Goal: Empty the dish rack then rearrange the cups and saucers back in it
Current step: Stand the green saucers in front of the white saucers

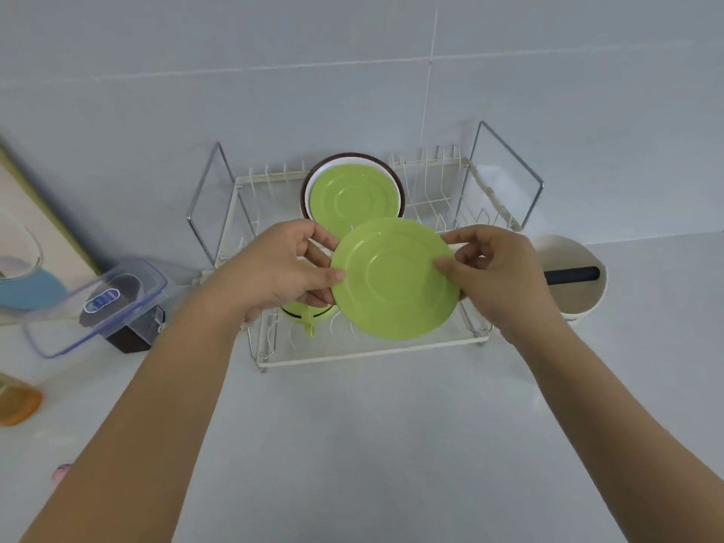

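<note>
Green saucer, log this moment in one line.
green saucer | left hand + right hand holding | above dish rack

Rack (352, 352) against wall (352, 72), on counter (372, 444). Saucers (354, 197) upright at rack's back; cup (309, 313) in front left. Saucer (395, 280) held over rack's front between left hand (282, 268) and right hand (497, 272). Box (94, 307) left of rack, holder (576, 280) right.

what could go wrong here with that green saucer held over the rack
The green saucer is pinched only at its rim by the left hand and right hand, so it could slip onto the green cup below. Pushed back carelessly, it might knock the upright saucers standing in the dish rack.
</note>
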